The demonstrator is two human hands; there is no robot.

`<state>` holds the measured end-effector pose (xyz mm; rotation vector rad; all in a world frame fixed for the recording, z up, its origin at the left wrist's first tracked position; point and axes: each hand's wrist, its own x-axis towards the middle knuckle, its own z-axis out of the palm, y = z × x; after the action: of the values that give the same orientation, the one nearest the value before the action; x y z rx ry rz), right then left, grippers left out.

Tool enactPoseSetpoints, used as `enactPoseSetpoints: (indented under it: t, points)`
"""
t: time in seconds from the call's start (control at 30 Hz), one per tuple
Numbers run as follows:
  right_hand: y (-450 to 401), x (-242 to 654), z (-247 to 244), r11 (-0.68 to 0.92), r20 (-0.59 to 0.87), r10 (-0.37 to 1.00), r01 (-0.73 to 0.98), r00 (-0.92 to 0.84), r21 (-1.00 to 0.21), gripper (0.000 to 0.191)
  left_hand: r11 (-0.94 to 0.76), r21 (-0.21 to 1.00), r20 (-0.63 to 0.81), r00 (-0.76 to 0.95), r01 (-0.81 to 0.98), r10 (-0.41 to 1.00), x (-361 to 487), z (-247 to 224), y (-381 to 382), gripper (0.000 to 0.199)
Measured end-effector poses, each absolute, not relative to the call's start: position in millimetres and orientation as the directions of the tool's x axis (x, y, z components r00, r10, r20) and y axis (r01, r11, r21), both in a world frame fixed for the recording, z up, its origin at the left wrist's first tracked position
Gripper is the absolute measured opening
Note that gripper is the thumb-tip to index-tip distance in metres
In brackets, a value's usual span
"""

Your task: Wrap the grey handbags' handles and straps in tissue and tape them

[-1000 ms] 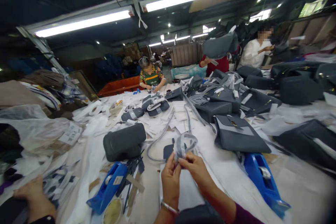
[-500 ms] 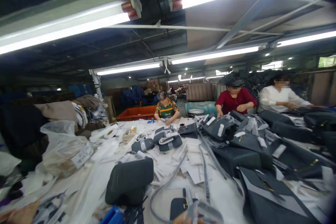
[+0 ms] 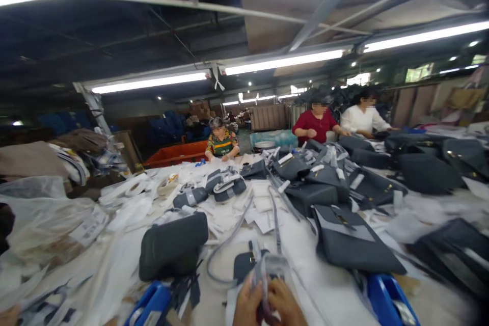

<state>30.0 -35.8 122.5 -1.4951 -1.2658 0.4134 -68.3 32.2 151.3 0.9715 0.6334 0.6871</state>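
My left hand (image 3: 247,301) and my right hand (image 3: 284,303) are close together at the bottom middle, fingers closed on a grey strap (image 3: 263,285) in clear wrapping. Just beyond them lies a small dark bag (image 3: 244,264) with a gold-coloured clasp. Its long grey strap loops away over the white table (image 3: 225,252). To the left rests a dark rounded bag (image 3: 173,244). Some blur covers the fingertips.
Blue tape dispensers (image 3: 151,301) (image 3: 391,298) stand on both sides. Dark bags (image 3: 351,237) pile up at the right. A clear plastic bag (image 3: 49,226) lies left. Three people sit across the table; part of another hand (image 3: 9,315) shows at the lower left.
The view has turned right and down. Both my hands now show at the bottom middle, together on the wrapped strap. A second blue dispenser has come into view.
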Motion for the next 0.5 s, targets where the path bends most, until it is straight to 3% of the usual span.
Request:
enactPoseSetpoints:
  t: [0.1,0.17,0.33,0.43,0.5]
  points:
    - [-42,14,117,-0.017,0.139,0.882,0.325,0.45,-0.945,0.016,0.277,0.931,-0.144,0.457,-0.239,0.878,-78,135,14,0.048]
    - [-44,4,116,-0.012,0.097,0.899,0.246,0.426,-0.969,0.019,0.241,0.946,-0.149,0.373,-0.216,0.916,-84,128,3,0.042]
    - [-46,-17,107,0.178,0.321,0.866,0.362,0.384,-0.915,0.044,0.411,0.9,-0.334,0.38,-0.143,0.863,-90,136,6,0.033]
    - [-52,-21,104,0.381,0.506,0.847,0.475,0.165,-0.793,0.037,0.512,0.851,-0.375,0.548,-0.116,0.748,-92,144,23,0.034]
    - [-55,-20,108,0.387,0.496,0.858,0.468,0.132,-0.794,0.029,0.548,0.83,-0.384,0.601,-0.108,0.701,-95,143,30,0.031]
